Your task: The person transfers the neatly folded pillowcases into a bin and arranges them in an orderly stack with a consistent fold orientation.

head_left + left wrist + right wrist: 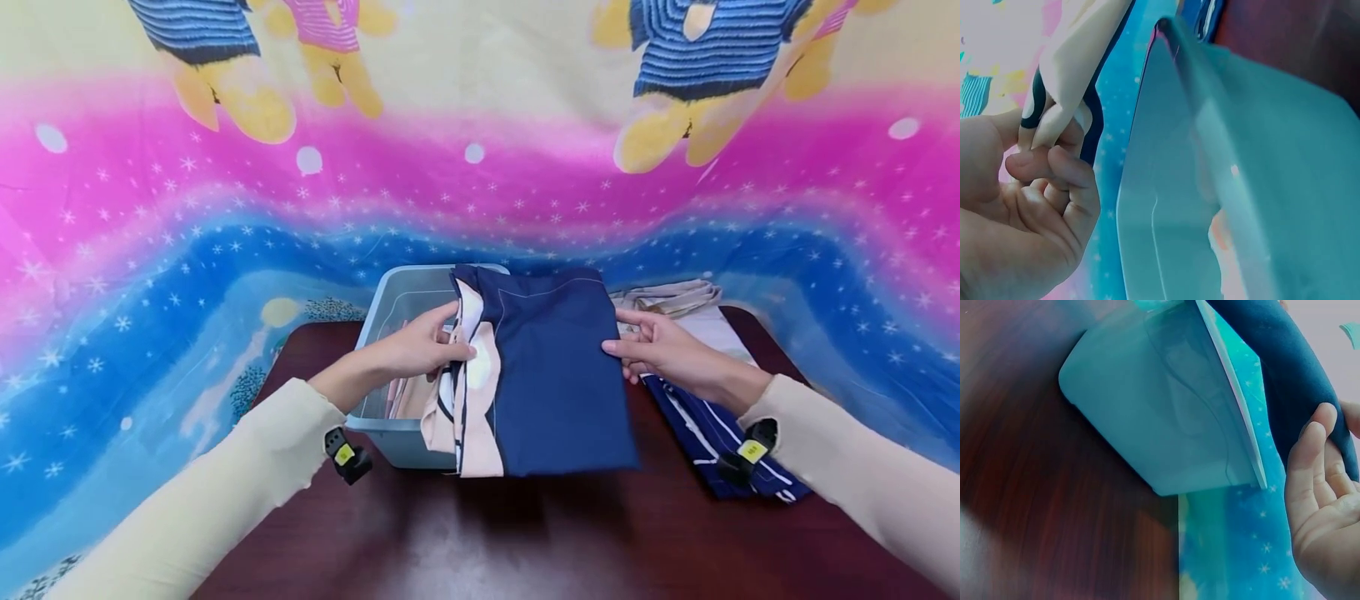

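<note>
A folded navy cloth [558, 375] with a pale pink and white patterned strip down its left side hangs in the air between both hands. My left hand [420, 342] pinches its left edge between thumb and fingers; the left wrist view shows that hand [1041, 206] gripping bunched layers of the cloth [1079, 56]. At the opposite edge, my right hand [663, 346] pinches the navy side, also seen in the right wrist view as fingers [1307, 453] on the cloth. Behind the cloth and to its left stands a grey-blue plastic bin [397, 437], with pinkish fabric [408, 396] inside.
On the right of the dark red-brown table [465, 542] lies a folded navy cloth with white lines [693, 429], partly under the right forearm. Pale folded fabric [675, 296] lies behind it. A printed curtain [480, 183] hangs at the table's back and sides.
</note>
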`<state>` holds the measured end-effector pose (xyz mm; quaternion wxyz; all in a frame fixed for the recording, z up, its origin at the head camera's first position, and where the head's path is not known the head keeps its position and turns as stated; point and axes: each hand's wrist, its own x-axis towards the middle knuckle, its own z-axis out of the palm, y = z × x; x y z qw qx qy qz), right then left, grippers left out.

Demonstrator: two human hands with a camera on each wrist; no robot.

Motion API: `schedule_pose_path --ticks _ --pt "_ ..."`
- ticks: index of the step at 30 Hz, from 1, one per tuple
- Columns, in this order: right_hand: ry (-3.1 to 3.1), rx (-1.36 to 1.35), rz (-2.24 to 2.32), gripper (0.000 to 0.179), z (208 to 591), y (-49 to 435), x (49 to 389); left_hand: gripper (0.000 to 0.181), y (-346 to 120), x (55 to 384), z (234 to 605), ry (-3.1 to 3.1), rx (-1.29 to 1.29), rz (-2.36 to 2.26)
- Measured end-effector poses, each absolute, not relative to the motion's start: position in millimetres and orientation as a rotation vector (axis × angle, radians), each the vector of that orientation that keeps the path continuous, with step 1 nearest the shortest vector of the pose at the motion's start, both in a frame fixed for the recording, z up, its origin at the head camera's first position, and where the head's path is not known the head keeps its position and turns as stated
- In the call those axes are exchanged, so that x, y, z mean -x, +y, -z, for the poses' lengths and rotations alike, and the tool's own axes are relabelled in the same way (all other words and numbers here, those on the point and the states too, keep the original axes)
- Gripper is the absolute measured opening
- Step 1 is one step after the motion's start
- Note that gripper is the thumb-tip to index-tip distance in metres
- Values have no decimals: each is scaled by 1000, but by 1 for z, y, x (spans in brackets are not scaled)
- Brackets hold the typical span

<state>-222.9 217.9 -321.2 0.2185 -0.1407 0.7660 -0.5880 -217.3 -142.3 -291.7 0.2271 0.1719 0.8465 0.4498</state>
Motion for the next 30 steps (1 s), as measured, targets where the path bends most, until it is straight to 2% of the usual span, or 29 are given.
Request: schedule_pose_path --ticks 30 --pt "2116 440 1602 81 313 167 245 91 -206 243 278 2347 -441 -1131"
